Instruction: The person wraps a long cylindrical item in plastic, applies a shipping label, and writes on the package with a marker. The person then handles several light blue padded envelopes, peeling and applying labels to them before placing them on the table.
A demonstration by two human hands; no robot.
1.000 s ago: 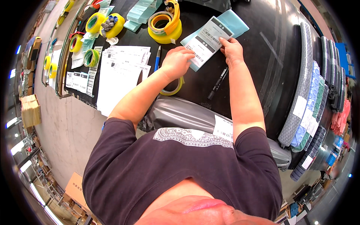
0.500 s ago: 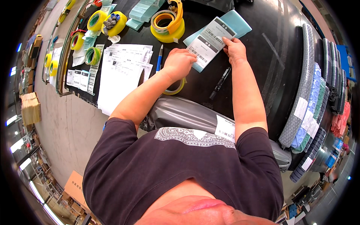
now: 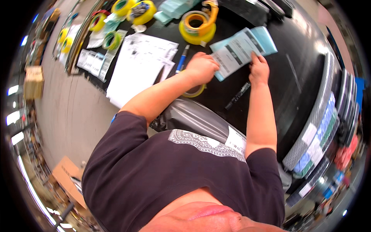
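Note:
A white printed label sheet lies between my hands above the black tabletop. Light-blue backing sheets show beneath and beyond it. My left hand has its fingers curled closed at the sheet's lower left edge. On the other side, my right hand pinches the lower right edge between thumb and fingers. A black marker lies just left of my right wrist. Beside my left hand is a blue pen, and a yellow tape roll is partly covered by my left forearm.
White papers spread to the left. Tape rolls stand at the back, near folded light-blue sheets. A grey plastic-wrapped roll lies along the near edge. Several fabric rolls line the right side.
The whole view has tilted and shifted, so the table things appear farther right. Both hands stay at the label sheet's edges.

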